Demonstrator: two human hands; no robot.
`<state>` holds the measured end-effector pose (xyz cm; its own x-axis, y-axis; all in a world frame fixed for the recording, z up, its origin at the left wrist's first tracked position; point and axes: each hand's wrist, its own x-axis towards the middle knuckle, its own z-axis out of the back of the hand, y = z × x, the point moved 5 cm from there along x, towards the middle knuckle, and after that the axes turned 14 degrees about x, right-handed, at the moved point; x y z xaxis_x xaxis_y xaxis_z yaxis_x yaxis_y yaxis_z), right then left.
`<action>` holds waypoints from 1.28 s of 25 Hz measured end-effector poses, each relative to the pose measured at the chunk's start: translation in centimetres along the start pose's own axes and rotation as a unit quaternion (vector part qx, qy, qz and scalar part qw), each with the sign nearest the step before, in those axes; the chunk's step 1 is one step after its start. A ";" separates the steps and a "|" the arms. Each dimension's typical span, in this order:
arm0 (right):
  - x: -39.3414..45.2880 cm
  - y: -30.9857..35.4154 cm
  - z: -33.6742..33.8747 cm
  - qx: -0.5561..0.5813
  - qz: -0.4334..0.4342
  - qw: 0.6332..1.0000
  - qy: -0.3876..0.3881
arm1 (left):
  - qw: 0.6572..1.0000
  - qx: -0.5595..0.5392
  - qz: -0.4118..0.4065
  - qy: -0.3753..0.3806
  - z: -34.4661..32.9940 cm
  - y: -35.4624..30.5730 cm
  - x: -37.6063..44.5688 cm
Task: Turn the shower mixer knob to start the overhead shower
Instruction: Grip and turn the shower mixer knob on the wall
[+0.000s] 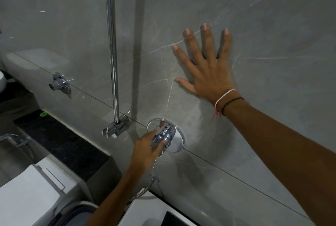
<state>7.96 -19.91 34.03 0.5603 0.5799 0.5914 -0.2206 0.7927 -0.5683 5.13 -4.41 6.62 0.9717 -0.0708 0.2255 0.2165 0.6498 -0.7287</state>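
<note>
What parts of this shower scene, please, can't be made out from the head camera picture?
- Overhead shower: out of frame; the chrome riser pipe runs off the top edge, so water flow cannot be told.
- Mixer knob: partly covered by the left hand, and glare blurs its shape and setting.
- Hose below the mixer: its lower end is hidden behind a white fixture.
- Right hand: lies flat on the wall; its palm is unseen.

Knob (164, 139) partly hidden by left fingers (160, 145).

Bare wall lies open right of the mixer knob (166, 135); a chrome riser pipe (112, 47) and bracket (116, 128) crowd its left.
</note>
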 end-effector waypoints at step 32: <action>0.0 0.2 0.4 -0.003 -0.005 1.000 0.009 | 0.842 0.443 -0.308 -0.003 -1.5 -3.6 -0.2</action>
<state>7.56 -19.68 34.12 0.5763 0.5686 0.5870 -0.2110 0.7974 -0.5653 4.30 -7.92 8.23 0.7004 -0.5979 0.3898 0.5205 0.8015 0.2943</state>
